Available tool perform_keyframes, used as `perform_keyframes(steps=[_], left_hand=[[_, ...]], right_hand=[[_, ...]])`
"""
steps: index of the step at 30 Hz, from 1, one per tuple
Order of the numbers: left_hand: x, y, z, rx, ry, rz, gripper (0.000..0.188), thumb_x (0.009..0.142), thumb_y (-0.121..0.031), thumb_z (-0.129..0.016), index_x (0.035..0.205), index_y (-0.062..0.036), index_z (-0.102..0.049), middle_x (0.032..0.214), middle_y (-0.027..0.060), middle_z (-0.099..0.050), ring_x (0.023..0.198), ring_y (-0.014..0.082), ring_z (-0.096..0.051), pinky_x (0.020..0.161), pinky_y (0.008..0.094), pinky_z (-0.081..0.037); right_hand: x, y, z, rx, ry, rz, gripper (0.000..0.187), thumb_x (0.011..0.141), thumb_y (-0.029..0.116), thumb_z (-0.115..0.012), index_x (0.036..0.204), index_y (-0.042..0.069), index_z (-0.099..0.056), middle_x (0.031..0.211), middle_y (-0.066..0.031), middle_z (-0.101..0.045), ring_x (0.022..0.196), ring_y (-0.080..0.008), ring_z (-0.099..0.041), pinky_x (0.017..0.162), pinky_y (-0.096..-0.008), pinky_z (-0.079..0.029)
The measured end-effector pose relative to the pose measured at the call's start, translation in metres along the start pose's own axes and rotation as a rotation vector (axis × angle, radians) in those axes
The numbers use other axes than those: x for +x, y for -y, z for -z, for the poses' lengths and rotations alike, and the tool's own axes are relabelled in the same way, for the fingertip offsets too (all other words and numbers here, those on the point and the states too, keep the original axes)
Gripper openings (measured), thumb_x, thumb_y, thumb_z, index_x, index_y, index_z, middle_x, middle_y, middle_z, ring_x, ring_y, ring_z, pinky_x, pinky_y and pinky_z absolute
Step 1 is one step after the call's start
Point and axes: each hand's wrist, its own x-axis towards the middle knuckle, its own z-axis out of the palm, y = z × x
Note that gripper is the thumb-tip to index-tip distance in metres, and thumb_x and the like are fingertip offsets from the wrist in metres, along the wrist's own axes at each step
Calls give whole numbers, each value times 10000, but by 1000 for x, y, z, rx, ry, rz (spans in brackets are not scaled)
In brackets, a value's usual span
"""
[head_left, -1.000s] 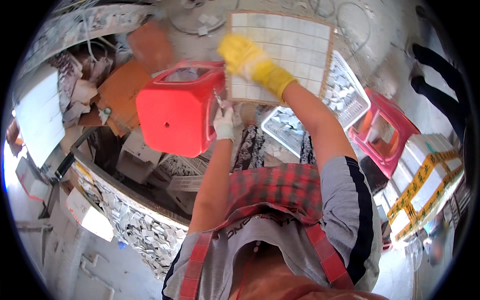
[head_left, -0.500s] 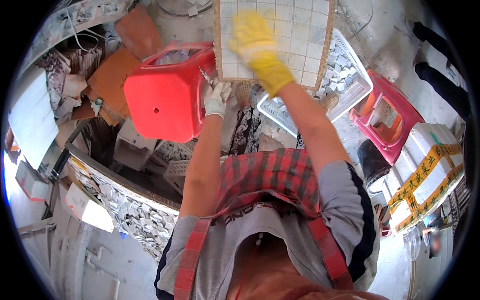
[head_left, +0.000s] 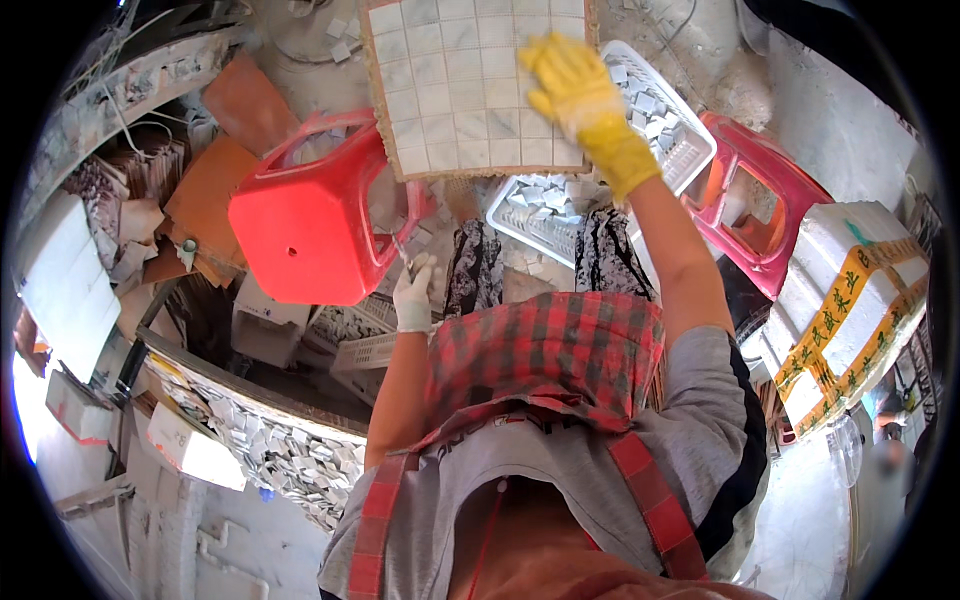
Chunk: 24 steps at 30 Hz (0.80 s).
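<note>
A board of square white tiles [head_left: 455,95] set in a grid lies in front of me, with rough brown edges. My right hand [head_left: 585,95], in a yellow rubber glove, is over the board's right edge with its fingers stretched out and nothing held; whether it touches the tiles I cannot tell. My left hand [head_left: 413,295], in a white glove, is closed around a thin pointed metal tool [head_left: 402,250]. It is below the board's lower left corner, beside a red plastic stool [head_left: 300,235] tipped on its side.
A white plastic basket [head_left: 690,165] of loose tiles stands right of the board and partly under it. Farther right are a pinkish-red stool [head_left: 770,215] and a taped white foam box [head_left: 850,310]. Brown cardboard sheets [head_left: 210,190] and a heap of tile pieces [head_left: 290,450] are at left.
My right hand has swept from the middle of the board to its right edge. My left hand has drawn back from the board toward me, still with the metal tool. The whole view has shifted.
</note>
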Motion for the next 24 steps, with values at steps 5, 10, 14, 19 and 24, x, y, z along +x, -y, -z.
perform_keyframes(steps=[5, 10, 14, 19, 24], left_hand=[[-20, 3, 27, 30, -79, -6, 373, 992, -110, -666, 1334, 24, -606, 977, -15, -677, 776, 64, -602, 698, 213, -520], [-36, 20, 63, -2, -118, 4, 340, 1008, -107, -647, 1320, 22, -605, 1123, 50, -704, 845, 95, -654, 705, 232, -541], [-47, 15, 75, -12, -115, 1, 369, 1005, -92, -638, 1346, 36, -579, 1162, 85, -709, 906, 132, -684, 745, 249, -550], [-69, 27, 106, -21, -149, 25, 389, 993, -74, -653, 1358, 36, -576, 1173, 81, -711, 892, 123, -680, 770, 239, -550], [-64, 50, 138, -88, -185, 66, 335, 988, -78, -643, 1301, 35, -610, 1093, 92, -711, 897, 149, -682, 807, 272, -574]], right_hand=[[101, -25, -19, -103, -66, -387, 670, 990, 401, -497, 1491, -44, -473, 1567, -230, -458, 1511, -349, -351, 1258, -509, -225], [179, 53, -71, 56, -105, -273, 686, 978, 394, -511, 1498, -51, -459, 1570, -229, -457, 1514, -352, -343, 1259, -491, -232], [195, 92, -74, 170, -76, -32, 651, 975, 387, -524, 1493, -3, -466, 1547, -206, -475, 1472, -360, -381, 1233, -470, -270], [119, 10, -40, 1, -202, -580, 682, 959, 425, -538, 1501, 20, -456, 1538, -195, -476, 1443, -362, -407, 1233, -462, -257], [117, 54, -62, 53, -165, -475, 592, 919, 323, -567, 1415, 4, -525, 1473, -200, -520, 1355, -368, -481, 1181, -461, -331]])
